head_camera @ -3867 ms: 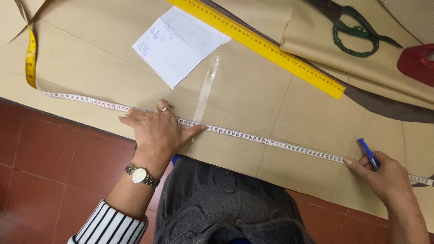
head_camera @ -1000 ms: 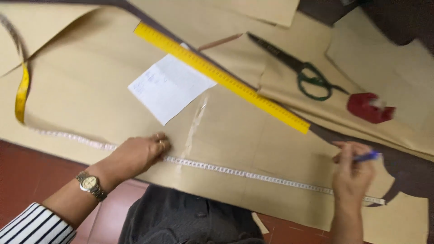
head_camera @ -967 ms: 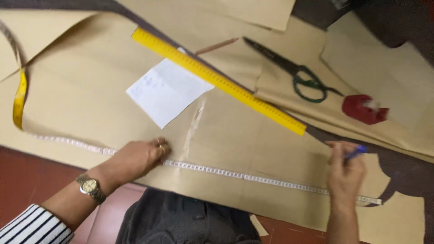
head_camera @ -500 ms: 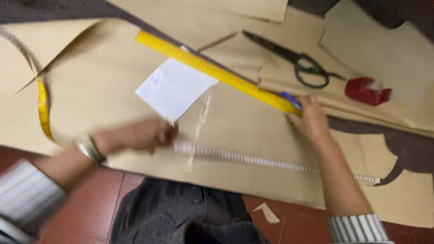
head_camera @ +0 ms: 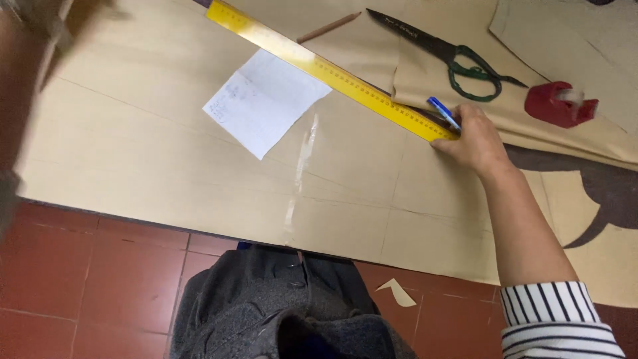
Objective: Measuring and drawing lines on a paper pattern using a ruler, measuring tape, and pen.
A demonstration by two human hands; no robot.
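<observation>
The right hand [head_camera: 475, 136] is placed at the right end of the yellow ruler [head_camera: 332, 70], right of centre in the frame. Its fingers are curled closed around a blue pen [head_camera: 443, 113] and are pressed against the ruler's end. The ruler is laid diagonally from the upper left of the frame down to the hand, flat on the large brown paper sheet [head_camera: 166, 166].

The left arm [head_camera: 26, 80] is seen only as a blur along the left edge of the frame; the state of its fingers cannot be told.

The near edge of the brown paper sheet runs from the lower left toward the lower right, above the red tiled floor [head_camera: 86, 279]. The widest open stretch of paper lies at left and centre, below the ruler. A white note sheet [head_camera: 266, 100] is laid just under the ruler, its upper right edge tucked beneath it. A strip of clear tape [head_camera: 300, 166] runs down the paper below it.

Above the ruler, a pencil [head_camera: 329, 28] lies at the top centre. Scissors with green handles [head_camera: 445, 53] lie at the upper right, and a red tape dispenser [head_camera: 558, 103] lies beside them, well apart from the hand. A small paper scrap [head_camera: 397, 292] lies on the floor at the bottom centre.
</observation>
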